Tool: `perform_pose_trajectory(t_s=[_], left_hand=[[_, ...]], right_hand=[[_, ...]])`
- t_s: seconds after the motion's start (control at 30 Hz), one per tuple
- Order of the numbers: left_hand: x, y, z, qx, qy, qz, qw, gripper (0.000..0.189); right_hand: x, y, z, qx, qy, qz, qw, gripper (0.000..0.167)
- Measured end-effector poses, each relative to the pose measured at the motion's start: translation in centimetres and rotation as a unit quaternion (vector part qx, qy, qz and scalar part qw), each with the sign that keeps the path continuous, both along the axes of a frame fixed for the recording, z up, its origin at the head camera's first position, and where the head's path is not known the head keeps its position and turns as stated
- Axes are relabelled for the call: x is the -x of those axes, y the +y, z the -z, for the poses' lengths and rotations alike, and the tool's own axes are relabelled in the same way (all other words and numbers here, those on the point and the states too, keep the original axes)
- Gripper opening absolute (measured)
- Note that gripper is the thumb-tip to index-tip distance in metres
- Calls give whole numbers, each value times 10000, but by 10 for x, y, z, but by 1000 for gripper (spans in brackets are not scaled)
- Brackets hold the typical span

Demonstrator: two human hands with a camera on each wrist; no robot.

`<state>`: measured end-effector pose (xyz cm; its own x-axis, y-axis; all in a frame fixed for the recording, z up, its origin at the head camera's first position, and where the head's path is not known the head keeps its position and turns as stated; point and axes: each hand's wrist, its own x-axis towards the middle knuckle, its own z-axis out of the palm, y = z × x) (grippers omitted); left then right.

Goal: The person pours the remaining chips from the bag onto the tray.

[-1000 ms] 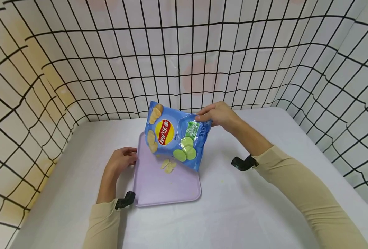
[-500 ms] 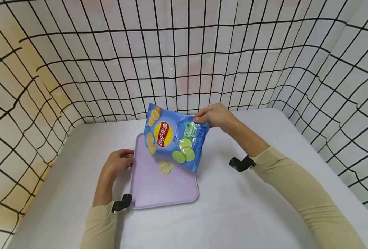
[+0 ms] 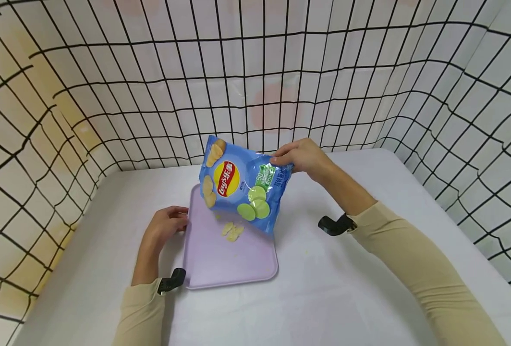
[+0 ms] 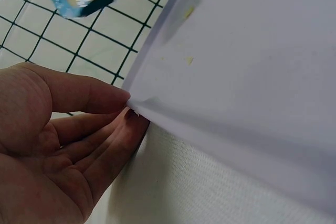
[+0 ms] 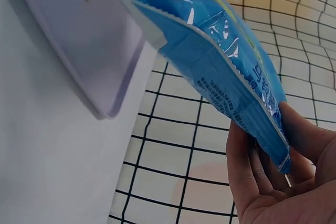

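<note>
My right hand pinches one end of a blue bag of potato chips and holds it tilted above the lilac tray. In the right wrist view, the thumb lies on one face of the chip bag and the fingers behind it. A few chip pieces lie on the tray below the bag. At the tray's left side my left hand holds the rim. The left wrist view has the thumb on top of the tray edge and the fingers under it. The bag's opening is hidden.
A white cloth covers the table. Black wire grid panels stand along the back and both sides, with pale sheeting behind them. Small crumbs are scattered on the tray.
Compared with half a second ago, my right hand has raised the chip bag slightly. The chip pieces look about the same. My left hand stays at the tray's rim.
</note>
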<state>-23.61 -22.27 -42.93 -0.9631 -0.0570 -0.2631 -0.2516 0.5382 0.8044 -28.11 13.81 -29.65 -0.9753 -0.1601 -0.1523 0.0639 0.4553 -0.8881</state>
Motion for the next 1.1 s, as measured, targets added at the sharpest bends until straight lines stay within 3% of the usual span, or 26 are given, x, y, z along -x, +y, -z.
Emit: perform_pose_trajectory(t_s=[0.2,0.77,1.1], left_hand=[[1,0,1,147,-20,-21,9999,42],[4,0,2,39,-68,-60,10000,41],[4,0,3,20,-73,-93,9999,42]], right_hand=[[-1,-2,2,38,-109,-48,9999,26],[-1,2,4,-68,-97,77,9999,30],[-2,7,-2,3,0,83,10000,32]])
